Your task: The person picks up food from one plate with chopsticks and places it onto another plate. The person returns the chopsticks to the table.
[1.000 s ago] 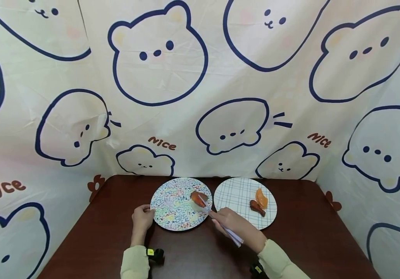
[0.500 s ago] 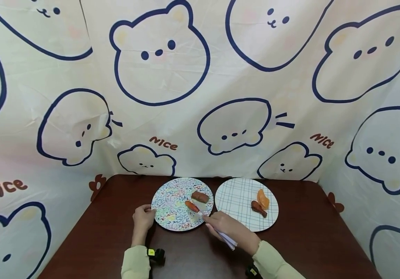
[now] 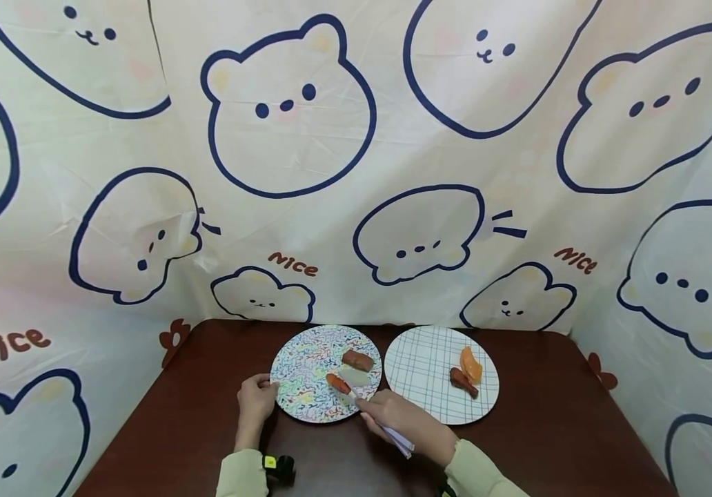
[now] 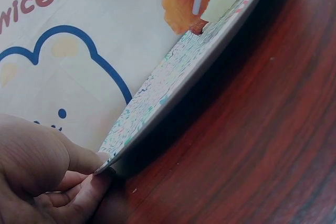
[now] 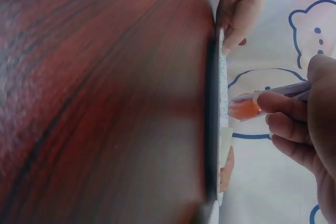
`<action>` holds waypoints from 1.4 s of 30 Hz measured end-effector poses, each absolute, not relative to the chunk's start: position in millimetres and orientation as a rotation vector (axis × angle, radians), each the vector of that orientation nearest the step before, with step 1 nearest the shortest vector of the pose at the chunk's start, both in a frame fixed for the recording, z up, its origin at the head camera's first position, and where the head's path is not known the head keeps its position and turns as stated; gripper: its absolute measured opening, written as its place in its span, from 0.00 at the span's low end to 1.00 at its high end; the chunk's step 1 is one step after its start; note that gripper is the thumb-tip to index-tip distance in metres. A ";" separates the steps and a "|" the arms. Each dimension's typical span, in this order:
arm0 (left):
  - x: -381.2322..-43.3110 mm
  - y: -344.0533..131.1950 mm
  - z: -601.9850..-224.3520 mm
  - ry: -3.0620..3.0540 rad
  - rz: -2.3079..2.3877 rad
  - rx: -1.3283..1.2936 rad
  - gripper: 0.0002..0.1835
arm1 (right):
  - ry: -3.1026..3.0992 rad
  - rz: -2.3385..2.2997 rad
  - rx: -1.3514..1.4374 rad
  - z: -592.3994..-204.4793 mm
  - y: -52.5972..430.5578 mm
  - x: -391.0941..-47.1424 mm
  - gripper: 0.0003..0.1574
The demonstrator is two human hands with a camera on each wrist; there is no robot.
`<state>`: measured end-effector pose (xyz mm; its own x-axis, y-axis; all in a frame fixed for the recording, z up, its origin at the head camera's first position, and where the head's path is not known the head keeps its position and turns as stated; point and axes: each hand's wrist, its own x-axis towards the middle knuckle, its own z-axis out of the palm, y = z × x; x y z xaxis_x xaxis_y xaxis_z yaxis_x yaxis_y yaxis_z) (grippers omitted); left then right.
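Observation:
My left hand (image 3: pixel 257 397) pinches the left rim of a round plate (image 3: pixel 306 348) with a multicoloured speckled pattern; the left wrist view shows thumb and fingers on the edge. With my right hand (image 3: pixel 396 417) I hold pale lilac chopsticks (image 3: pixel 400 440). Their tips grip an orange-red food piece (image 3: pixel 338 384) above the speckled plate; its exact kind is unclear. In the left wrist view the piece (image 4: pixel 184 3) has a wavy edge, with one chopstick across it. A brown block-shaped food piece (image 3: pixel 358 360) and a pale whitish-green slice (image 3: pixel 353 376) lie on that plate.
Right of it stands a round white plate (image 3: pixel 412 359) with a blue grid. It bears a chicken drumstick (image 3: pixel 463 382) and orange pieces (image 3: pixel 470 364). Both plates are on a dark brown table (image 3: pixel 542 407), before a bear-patterned cloth (image 3: pixel 418 152).
My right hand and the chopsticks have moved left, carrying the orange-red piece off the brown piece and over the plate's middle. My left hand stays on the rim.

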<state>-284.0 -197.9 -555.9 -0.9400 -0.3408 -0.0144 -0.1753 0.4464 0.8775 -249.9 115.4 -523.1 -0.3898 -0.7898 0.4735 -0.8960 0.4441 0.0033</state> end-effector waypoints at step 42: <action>-286.2 -198.4 -556.5 -2.535 -1.517 0.448 0.21 | -2.346 0.388 1.488 -516.3 113.6 -254.1 0.18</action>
